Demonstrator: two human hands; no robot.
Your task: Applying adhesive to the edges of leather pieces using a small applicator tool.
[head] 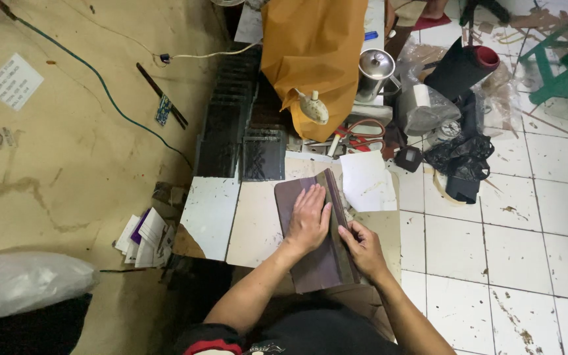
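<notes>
Dark purple-brown leather cover (310,263), one piece, lies near the front right corner of the pale work board (254,220). The left hand (308,220) presses flat on it, fingers spread. The right hand (361,250) pinches its raised right edge between curled fingers.

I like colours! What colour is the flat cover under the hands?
Dark purplish-brown cover, seen in the head view.

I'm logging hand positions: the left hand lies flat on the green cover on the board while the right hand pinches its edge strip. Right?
Not quite. In the head view the cover is dark purplish brown, not green. The left hand lies flat on it, and the right hand pinches its edge strip.
</notes>
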